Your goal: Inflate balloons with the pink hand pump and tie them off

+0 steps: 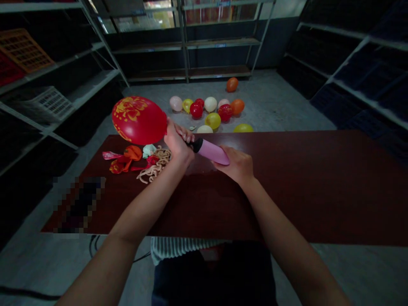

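An inflated red balloon point(139, 121) with a gold flower print points to the left above the table. My left hand point(177, 138) is closed around its neck and the black nozzle end of a pink hand pump point(211, 152). The balloon's mouth is hidden by my fingers. At the pump's other end, my right hand point(238, 165) grips the pink barrel. Below the balloon lie several limp, uninflated balloons point(129, 157), orange and red, with a pale green one point(149, 150). Beside my left wrist is a heap of tan curly strands point(154, 170).
A dark red-brown table point(302, 182) stretches before me, with a blurred-out dark object point(81, 204) at its left. Several inflated balloons point(196, 110) lie on the floor beyond. Metal shelves point(188, 46) line the back and sides; a white crate point(52, 104) sits left.
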`<state>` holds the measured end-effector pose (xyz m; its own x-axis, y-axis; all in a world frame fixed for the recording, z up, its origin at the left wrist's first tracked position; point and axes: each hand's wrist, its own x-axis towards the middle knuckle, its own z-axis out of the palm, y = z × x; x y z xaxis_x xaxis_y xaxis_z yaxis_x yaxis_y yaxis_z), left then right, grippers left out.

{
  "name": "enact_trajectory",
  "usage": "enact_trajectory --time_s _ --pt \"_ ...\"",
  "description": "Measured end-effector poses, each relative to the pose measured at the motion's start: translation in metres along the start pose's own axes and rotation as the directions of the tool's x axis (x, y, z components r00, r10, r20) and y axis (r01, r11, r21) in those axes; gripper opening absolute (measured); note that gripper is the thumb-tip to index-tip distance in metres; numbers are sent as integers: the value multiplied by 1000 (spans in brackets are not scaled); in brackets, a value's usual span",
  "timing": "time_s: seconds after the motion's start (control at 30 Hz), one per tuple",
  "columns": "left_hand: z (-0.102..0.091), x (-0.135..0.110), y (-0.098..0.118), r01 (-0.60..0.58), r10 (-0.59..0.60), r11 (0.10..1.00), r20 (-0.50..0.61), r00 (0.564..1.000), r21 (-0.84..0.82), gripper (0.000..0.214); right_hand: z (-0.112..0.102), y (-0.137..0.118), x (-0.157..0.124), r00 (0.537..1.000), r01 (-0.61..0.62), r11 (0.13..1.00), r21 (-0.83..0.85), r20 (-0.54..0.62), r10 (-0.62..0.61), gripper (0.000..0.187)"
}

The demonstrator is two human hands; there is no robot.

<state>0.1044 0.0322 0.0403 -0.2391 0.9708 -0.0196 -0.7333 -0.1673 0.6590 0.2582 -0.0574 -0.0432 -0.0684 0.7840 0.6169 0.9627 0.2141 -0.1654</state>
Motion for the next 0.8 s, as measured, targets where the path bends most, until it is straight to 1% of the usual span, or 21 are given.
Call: enact_trajectory --time_s 0.07,0.17,0.3,0.43,0.57,0.67,0.73,0.8 --pt "0 3 3 23 -23 1000 2 1000 -13 60 -2 -2 3 1000 0 1000 -4 7 0 48" --pt "2 9 15 50 -50 998 1 999 -27 58 -4 -4 7 1000 0 1000 -12 5 0 48" --pt "4 20 34 52 -54 997 -29 998 -63 54 -3 -6 9 1000 -8 1000 -30 -3 8 50" --pt "-3 39 58 58 -65 993 -66 996 -99 50 -3 -2 8 1000 -3 998 -62 -8 2 49" --pt "-11 57 89 42 -59 991 -130 990 -128 47 -4 2 7 999 25 993 -115 -28 -28 47" --pt "-14 63 109 15 -42 987 -170 984 -159 44 -4 3 8 998 55 989 -135 -29 -59 48" --pt "-16 64 117 -1 -28 988 -187 982 -153 44 -3 1 8 997 65 989 -134 -28 -70 48" --pt "-16 63 119 -18 -5 992 -184 983 -125 44 0 -1 7 998 51 991 -121 -36 -56 48"
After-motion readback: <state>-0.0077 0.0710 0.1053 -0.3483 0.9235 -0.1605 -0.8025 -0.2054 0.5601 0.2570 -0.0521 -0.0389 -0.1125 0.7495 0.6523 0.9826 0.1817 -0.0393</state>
